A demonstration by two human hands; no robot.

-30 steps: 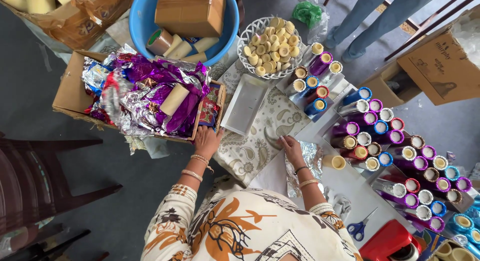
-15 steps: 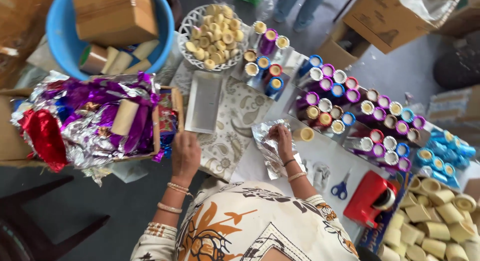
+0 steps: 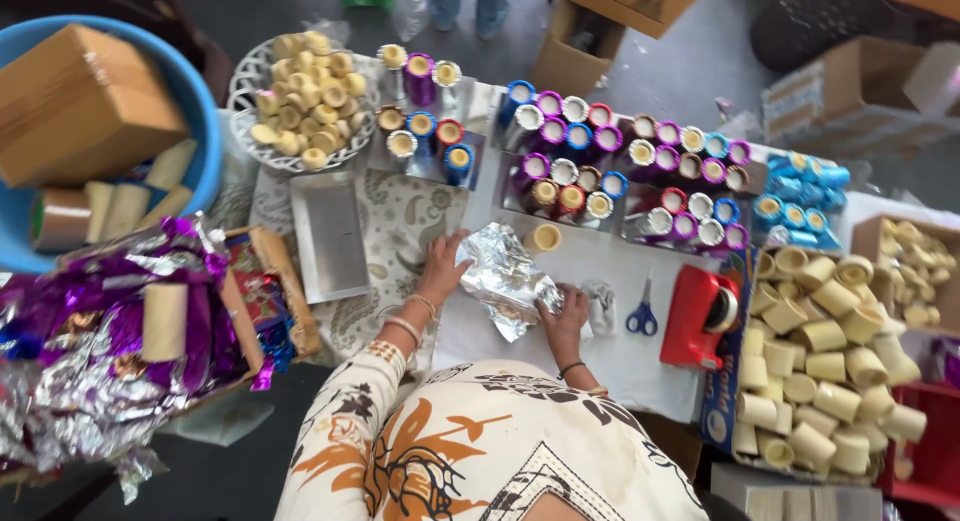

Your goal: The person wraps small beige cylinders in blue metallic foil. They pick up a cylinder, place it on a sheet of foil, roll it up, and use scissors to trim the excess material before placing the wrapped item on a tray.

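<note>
Both sets of fingers are lying spread and flat, pressing down on a crinkled silver foil sheet rather than gripping it: the left hand is bearing on the sheet's left edge, the right hand is bearing on its lower right corner, and neither is closing around anything. The foil sheet is lying on the white table directly in front of the person, partly overlapping a patterned cloth. A bare cardboard tube is standing just beyond the sheet's far edge, apart from both hands. A pair of blue-handled scissors is lying just right of the right hand, and a red tape dispenser is sitting beyond them. Rows of foil-wrapped tubes are standing across the back of the table; a box of plain tubes is sitting at the right. In this inspector's judgement, the smoothing is being done soundly when the palms are working from the middle outward with even pressure, since the thin foil is liable to tear at its creases, and the sheet is best kept square to the table edge.
</note>
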